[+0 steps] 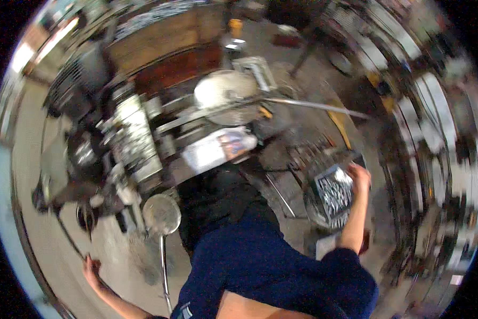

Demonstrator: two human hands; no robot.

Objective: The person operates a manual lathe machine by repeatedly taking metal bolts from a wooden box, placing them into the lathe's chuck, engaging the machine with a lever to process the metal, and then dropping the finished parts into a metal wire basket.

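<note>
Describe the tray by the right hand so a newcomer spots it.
From the navy shirt, follow the right arm to the right hand. Beside it is the tray: dark-rimmed, its spread of small shiny pieces larger than the patch below.

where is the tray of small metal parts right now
The tray is in the head view's right half, right of the person's dark trousers, with the right hand at its upper-right edge.

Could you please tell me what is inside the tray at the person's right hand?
The tray holds many small, shiny pieces, too blurred to identify; they and the right hand hide whatever lies beneath.
</note>
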